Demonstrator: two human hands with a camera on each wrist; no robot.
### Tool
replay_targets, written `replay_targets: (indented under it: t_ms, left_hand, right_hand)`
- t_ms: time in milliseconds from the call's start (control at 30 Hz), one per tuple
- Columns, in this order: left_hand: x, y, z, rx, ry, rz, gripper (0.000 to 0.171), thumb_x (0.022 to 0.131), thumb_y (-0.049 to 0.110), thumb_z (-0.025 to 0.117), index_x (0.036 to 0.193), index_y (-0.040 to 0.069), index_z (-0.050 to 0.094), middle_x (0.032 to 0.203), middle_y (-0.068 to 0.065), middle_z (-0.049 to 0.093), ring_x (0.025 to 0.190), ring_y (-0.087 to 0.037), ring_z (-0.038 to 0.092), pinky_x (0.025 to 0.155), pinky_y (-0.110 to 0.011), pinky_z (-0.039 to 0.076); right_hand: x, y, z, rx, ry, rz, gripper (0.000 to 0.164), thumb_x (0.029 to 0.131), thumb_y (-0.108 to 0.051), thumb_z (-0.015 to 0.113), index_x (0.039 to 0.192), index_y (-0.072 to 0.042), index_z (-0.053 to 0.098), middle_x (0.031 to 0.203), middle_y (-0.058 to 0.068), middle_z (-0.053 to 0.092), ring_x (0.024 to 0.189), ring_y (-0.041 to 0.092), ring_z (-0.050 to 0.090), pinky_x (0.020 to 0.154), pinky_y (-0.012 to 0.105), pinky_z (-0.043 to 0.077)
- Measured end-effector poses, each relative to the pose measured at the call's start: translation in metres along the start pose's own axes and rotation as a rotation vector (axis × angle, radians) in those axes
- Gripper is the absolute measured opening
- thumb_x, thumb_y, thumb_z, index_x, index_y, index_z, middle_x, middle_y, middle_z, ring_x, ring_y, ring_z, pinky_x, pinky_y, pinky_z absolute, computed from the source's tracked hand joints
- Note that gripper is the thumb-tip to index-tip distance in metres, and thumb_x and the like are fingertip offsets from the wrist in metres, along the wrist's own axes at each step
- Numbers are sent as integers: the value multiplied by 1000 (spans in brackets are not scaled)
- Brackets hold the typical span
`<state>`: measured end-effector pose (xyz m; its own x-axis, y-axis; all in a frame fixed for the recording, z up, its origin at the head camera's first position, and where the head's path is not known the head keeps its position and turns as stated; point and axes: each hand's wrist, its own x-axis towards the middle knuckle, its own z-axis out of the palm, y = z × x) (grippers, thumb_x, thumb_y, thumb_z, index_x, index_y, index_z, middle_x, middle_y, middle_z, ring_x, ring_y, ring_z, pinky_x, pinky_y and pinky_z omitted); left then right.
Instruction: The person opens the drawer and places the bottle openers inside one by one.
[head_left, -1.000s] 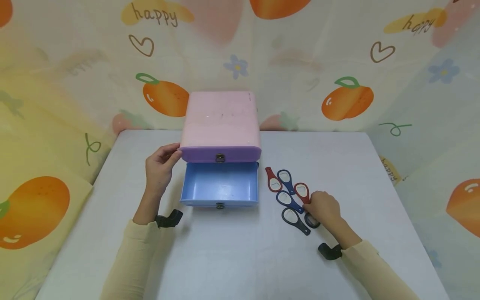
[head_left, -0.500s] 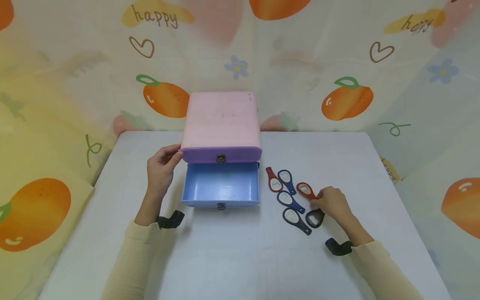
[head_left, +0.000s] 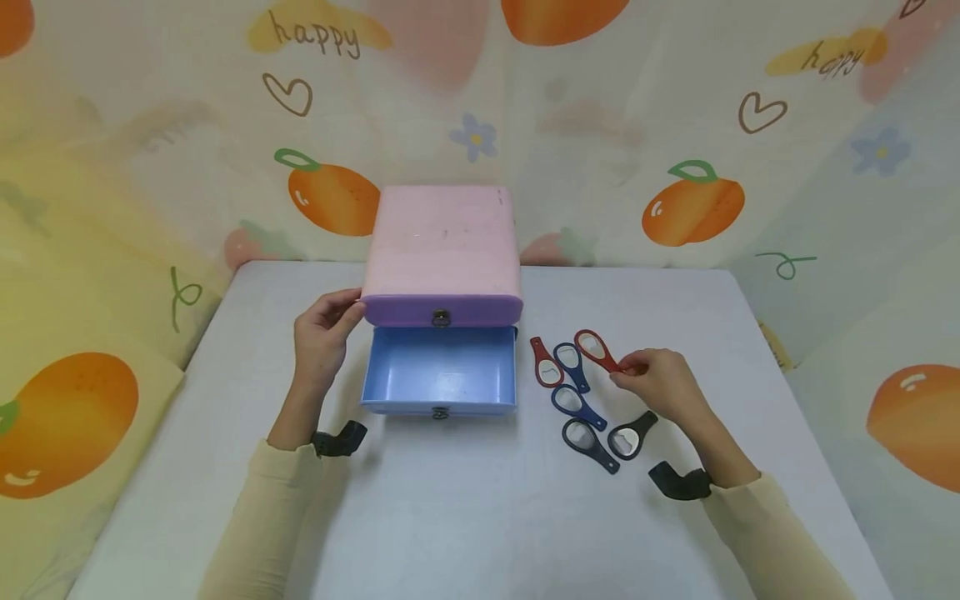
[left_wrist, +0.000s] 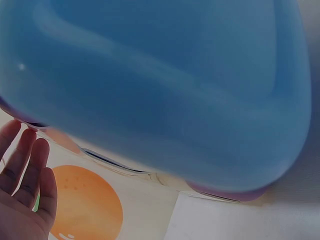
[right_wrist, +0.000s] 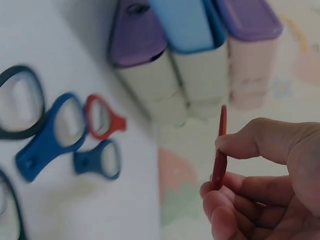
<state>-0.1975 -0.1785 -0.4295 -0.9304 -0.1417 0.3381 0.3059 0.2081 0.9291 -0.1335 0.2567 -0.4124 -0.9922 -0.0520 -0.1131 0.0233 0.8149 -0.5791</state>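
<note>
My right hand (head_left: 660, 383) pinches a red magnifying glass (head_left: 595, 346) by its handle, between thumb and fingers. In the right wrist view that glass appears edge-on as a thin red strip (right_wrist: 220, 150). My left hand (head_left: 321, 342) touches the left front edge of a pink drawer cabinet (head_left: 444, 237) with its fingertips; in the left wrist view the fingers (left_wrist: 35, 167) look nearly straight. A blue drawer (head_left: 441, 367) stands pulled out below the purple top drawer (head_left: 397, 311), with nothing visible inside.
Right of the cabinet lie another red magnifying glass (head_left: 547, 367), a blue one (head_left: 570, 362), a second blue one (head_left: 577, 405) and two black ones, including the black magnifying glass (head_left: 626, 440) nearest my right forearm. A printed cloth (head_left: 585, 142) hangs behind the white table (head_left: 465, 517).
My right hand has pulled the red magnifying glass out from among the others, first right, then up and away from me. The left hand has stayed at the cabinet.
</note>
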Motion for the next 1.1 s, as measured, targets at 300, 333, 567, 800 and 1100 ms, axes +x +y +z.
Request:
replay_targets:
  t_ms: [300,333,567,800,1100]
  left_hand:
    - [-1,0,-2,1,4,-10,33,93,16,65,119,-5,64,102,22,65,96,0,64,89,-11,50]
    - [-2,-1,-3,2,5,-13,33,94,17,65,119,-5,64,102,22,65,96,-1,64,89,-11,50]
    - [-5,-2,-4,-21,-3,-39,33,93,16,66,119,-5,64,102,20,67,94,-2,64,88,-11,50]
    - [-5,-2,-3,-21,-2,-27,33,93,18,66,118,-4,64,102,19,67,95,-2,65,89,-11,50]
    - [-3,0,-2,-27,-2,-25,33,93,16,66,118,-5,64,101,19,67,94,-1,65,88,-11,50]
  right_hand:
    - [10,-58,-4,-20,-11,-228,20,84,-12,72,98,2,72,82,10,68,74,19,58,63,27,50]
    - [12,-65,-4,-30,-22,-253,20,84,-12,72,98,1,72,82,9,67,74,19,57,63,26,51]
    - [17,-107,5,-104,-102,-393,21,81,-16,76,97,-3,73,80,3,65,73,15,56,63,23,50]
    - [18,-136,16,-144,-115,-538,13,85,-17,71,92,-6,73,80,2,64,71,11,53,62,21,45]
    - [24,-160,38,-238,-119,-651,9,85,-17,69,86,-9,73,76,-1,60,66,8,47,57,17,38]
